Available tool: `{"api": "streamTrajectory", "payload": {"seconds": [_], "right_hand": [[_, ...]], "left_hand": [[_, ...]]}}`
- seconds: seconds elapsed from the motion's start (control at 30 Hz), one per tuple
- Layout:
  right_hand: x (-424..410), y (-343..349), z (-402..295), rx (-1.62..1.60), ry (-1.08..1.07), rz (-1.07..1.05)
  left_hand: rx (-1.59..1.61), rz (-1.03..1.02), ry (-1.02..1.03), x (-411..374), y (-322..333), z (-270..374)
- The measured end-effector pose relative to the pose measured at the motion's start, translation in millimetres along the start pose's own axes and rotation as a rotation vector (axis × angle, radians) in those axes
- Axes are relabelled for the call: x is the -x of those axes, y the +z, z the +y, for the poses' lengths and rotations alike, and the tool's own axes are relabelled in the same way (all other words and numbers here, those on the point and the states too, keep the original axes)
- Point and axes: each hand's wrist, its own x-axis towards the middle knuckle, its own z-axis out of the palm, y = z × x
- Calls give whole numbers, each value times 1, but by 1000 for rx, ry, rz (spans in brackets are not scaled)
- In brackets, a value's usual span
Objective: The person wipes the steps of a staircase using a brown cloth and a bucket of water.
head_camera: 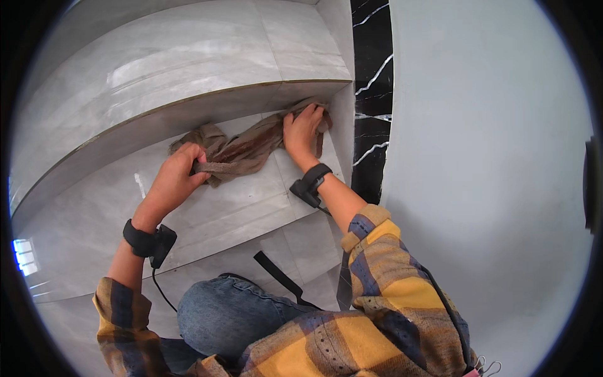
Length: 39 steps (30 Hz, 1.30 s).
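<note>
A brown cloth [254, 143], crumpled and twisted lengthwise, lies on a grey marble-look tiled stair tread [235, 202]. My left hand [181, 169] pinches a folded edge at the cloth's near left end between thumb and fingers. Toward the right end, my right hand [304, 132] presses down on the cloth with bent fingers, close to where the riser meets the side wall. Part of the cloth hangs past those fingertips on the right. What lies beneath the bunched folds is hidden.
Beyond the cloth rises a tiled riser [226, 106] up to a higher tread [198, 52]. Black veined skirting [372, 94] borders a pale wall [480, 118] on the right. Black wrist devices [162, 242] with cables are on both wrists. A denim-covered knee [231, 311] is below, near a black strap [280, 278].
</note>
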Motion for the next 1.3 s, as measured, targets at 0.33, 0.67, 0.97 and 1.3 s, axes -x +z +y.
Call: {"api": "streamTrajectory", "payload": {"seconds": [0.33,0.67,0.97,1.3], "right_hand": [[80,-45,-41,-215,-590,-696],[111,-79,-77,-398,-506,-630],[-55,-173,-71,743,-837,-57],[36,-129,20,634,-591,-238]], "left_hand": [[48,-89,-27,20,-1,5],[909,-387,-181,40,-19,47],[-375,229,-127,121,-91,-74],[-545,5,-347,175,-96,-114]]}}
